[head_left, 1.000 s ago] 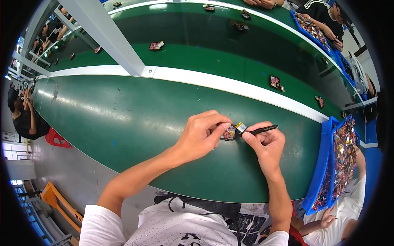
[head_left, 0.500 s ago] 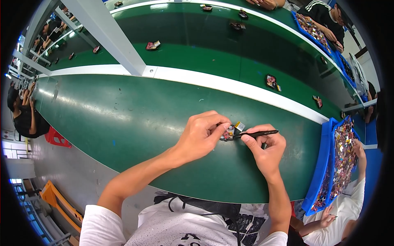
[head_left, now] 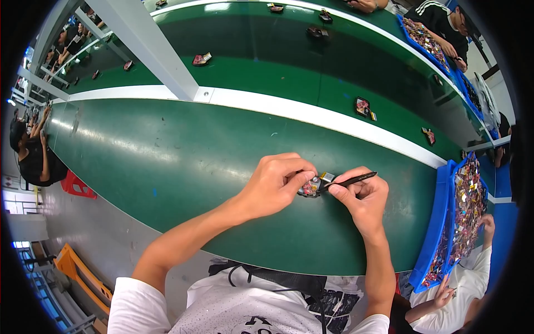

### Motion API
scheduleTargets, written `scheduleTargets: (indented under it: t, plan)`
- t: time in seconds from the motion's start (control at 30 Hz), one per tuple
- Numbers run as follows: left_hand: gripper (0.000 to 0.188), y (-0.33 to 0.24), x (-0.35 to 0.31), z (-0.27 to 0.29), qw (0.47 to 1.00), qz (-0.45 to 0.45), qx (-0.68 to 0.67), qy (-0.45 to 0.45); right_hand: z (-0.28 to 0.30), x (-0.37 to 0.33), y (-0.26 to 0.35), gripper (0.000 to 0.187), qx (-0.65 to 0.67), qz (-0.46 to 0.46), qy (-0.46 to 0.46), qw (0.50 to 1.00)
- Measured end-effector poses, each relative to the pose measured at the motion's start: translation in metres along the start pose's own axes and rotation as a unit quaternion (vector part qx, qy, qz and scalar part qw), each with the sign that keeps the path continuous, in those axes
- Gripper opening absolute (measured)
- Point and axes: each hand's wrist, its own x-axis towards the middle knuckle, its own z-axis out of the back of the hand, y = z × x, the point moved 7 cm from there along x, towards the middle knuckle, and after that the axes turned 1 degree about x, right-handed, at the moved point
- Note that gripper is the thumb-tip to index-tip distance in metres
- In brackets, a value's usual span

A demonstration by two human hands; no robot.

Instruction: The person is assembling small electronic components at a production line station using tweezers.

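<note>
Over the green table, my left hand (head_left: 280,181) pinches the edge of a small electronic assembly (head_left: 309,188), a dark shell with a reddish circuit board inside. A silver and yellow battery-like piece (head_left: 327,177) sticks up at its far right side. My right hand (head_left: 364,197) is closed around black tweezers (head_left: 357,179), held slantwise. Their tips reach the right side of the assembly, beside the silver piece; my fingers partly hide the contact.
Blue bins (head_left: 436,234) full of small boards stand at the table's right end, where a co-worker's hand (head_left: 487,224) reaches in. Beyond a white rail (head_left: 289,114), a green conveyor belt (head_left: 261,72) carries several similar assemblies. A grey post (head_left: 147,47) rises from the rail.
The assemblies on the belt have shifted left. The silver piece on my assembly now sits lower and closer to the tweezers. My hands have barely moved. The co-worker's hand at the bins has lowered.
</note>
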Motion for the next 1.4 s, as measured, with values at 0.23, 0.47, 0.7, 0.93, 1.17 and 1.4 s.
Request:
scheduleTargets:
  t: [0.23,0.47,0.7,0.93,1.17,1.4]
  plan:
    - [0.010,0.009,0.004,-0.011,0.996,0.042,-0.083,0.009,0.007,-0.002,-0.003,0.014,0.016,-0.013,0.024,1.000]
    - [0.013,-0.001,0.006,-0.020,0.997,0.068,-0.010,0.044,0.015,-0.004,-0.006,0.013,0.055,-0.046,0.006,0.997]
    - [0.015,-0.002,0.008,-0.026,0.999,0.021,-0.043,0.022,0.023,-0.005,-0.009,0.012,0.078,-0.060,-0.011,0.995]
    - [0.019,0.000,0.007,-0.038,0.962,0.176,-0.184,0.093,0.033,-0.009,-0.006,0.012,0.087,-0.049,-0.014,0.995]
    - [0.027,-0.002,0.010,-0.047,0.950,0.127,-0.273,0.078,0.042,-0.016,0.007,0.014,0.041,0.034,-0.068,0.996]
    - [0.031,-0.004,0.012,-0.051,0.948,0.137,-0.270,0.098,0.046,-0.023,0.019,0.013,-0.020,0.115,-0.092,0.989]
